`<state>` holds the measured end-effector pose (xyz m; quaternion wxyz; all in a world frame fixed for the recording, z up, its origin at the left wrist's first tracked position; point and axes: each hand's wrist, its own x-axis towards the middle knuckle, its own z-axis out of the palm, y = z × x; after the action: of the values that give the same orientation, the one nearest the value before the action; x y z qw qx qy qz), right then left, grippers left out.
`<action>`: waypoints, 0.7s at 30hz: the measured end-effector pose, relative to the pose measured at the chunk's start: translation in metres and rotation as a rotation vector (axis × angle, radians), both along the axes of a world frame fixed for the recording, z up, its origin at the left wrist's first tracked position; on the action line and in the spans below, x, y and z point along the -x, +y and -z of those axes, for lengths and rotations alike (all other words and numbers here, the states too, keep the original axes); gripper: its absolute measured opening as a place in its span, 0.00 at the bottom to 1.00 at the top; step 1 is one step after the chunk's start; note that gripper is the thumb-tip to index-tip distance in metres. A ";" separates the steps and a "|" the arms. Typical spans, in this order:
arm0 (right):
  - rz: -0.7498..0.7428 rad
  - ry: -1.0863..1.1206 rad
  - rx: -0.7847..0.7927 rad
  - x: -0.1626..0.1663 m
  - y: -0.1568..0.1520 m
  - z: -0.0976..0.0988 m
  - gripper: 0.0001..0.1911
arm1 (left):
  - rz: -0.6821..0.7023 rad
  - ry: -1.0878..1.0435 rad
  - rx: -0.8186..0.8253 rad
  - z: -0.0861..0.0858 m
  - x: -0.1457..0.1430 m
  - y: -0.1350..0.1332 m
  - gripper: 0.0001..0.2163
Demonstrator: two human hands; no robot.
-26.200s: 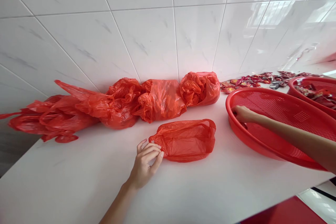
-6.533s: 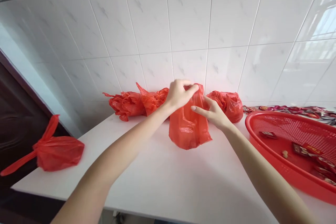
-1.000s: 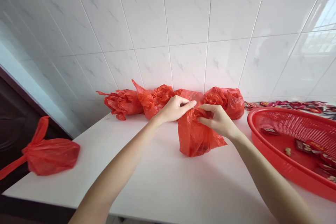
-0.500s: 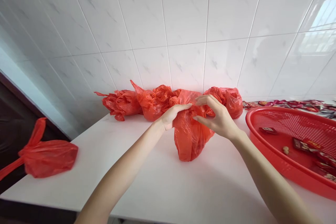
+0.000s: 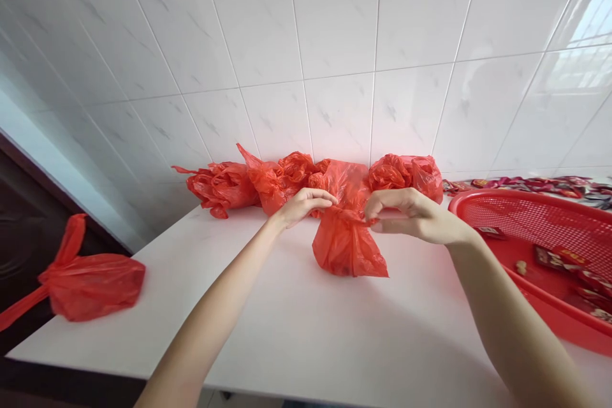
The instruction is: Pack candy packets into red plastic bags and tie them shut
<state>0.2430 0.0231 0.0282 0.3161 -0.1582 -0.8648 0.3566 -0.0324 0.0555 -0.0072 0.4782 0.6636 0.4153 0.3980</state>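
In the middle of the white table (image 5: 287, 325) sits a red plastic bag (image 5: 349, 248), its body bulging and its top gathered between my hands. My left hand (image 5: 306, 205) is closed on the upper left of the gathered plastic, fingertips pinched together. On the other side, my right hand (image 5: 415, 215) pinches the right end of the gathered top between thumb and fingers. The gathered part lies across the bag like a twisted band; whether it is knotted I cannot tell. What the bag contains is hidden.
Several filled red bags (image 5: 224, 188) stand along the tiled wall (image 5: 335, 19). A tied red bag (image 5: 95, 287) lies at the table's left edge. To the right is a red basket (image 5: 530, 204) holding small packets (image 5: 568, 258); more packets (image 5: 535, 188) lie behind it.
My hands have drawn apart, pulling the bag's top sideways. The loose plastic that hung over the front is gathered up, and the rounded body of the bag now shows.
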 end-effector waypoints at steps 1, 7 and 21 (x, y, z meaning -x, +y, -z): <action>-0.059 -0.054 0.021 -0.004 0.000 -0.003 0.03 | -0.010 0.008 0.011 0.005 0.005 0.001 0.10; -0.240 -0.162 0.110 -0.017 0.004 -0.006 0.03 | -0.071 0.026 0.033 0.032 0.023 0.008 0.10; 0.185 0.487 0.326 0.031 0.006 0.019 0.13 | -0.022 0.167 -0.521 -0.024 -0.042 -0.035 0.10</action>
<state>0.2116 0.0287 0.0095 0.5158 -0.1949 -0.6769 0.4877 0.0093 0.0202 0.0167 0.2508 0.7903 0.3441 0.4405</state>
